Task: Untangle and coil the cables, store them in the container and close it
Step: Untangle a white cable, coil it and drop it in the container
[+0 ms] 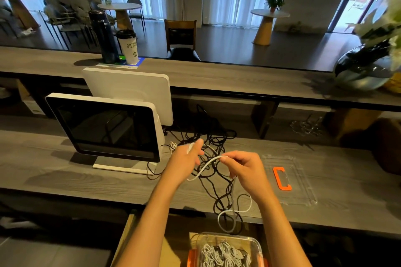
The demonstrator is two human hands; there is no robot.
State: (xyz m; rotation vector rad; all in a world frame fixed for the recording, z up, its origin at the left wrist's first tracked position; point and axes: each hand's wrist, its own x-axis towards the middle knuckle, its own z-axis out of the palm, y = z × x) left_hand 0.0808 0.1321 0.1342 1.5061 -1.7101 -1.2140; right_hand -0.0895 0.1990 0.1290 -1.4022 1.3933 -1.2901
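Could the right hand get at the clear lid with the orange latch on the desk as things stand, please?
Probably yes: the lid lies flat just beside the right hand with bare desk between, though that hand pinches the white cable and would need to free it.

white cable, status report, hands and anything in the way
Both hands on the white cable: left hand holds one end, right hand pinches the loop. Black cables tangled beneath. Container open below, lid on the desk.
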